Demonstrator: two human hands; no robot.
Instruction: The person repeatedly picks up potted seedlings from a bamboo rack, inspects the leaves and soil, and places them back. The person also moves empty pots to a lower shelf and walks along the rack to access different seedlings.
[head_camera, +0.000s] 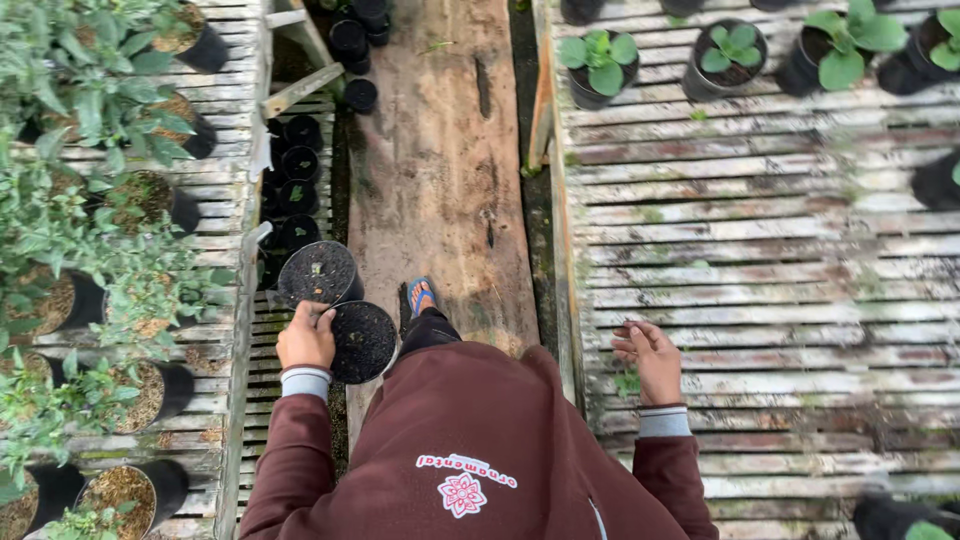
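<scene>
Head view: the left hand (306, 337) grasps two soil-filled black nursery pots by their rims, the upper pot (318, 273) and the lower pot (362, 341), touching, above the low slatted shelf (262, 330) beside the plank walkway (440, 180). The right hand (652, 357) is released, fingers loosely curled, over the slatted bench (780, 260). Four potted seedlings (600, 65) line the bench's far edge.

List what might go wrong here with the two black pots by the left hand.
1. The left hand grips only the rims of two soil-filled pots, so one might slip and spill.
2. The walkway plank is narrow with gaps beside it; the sandalled foot might misstep.
3. The right hand rests on the worn slatted bench, which may be slick or splintery.
</scene>
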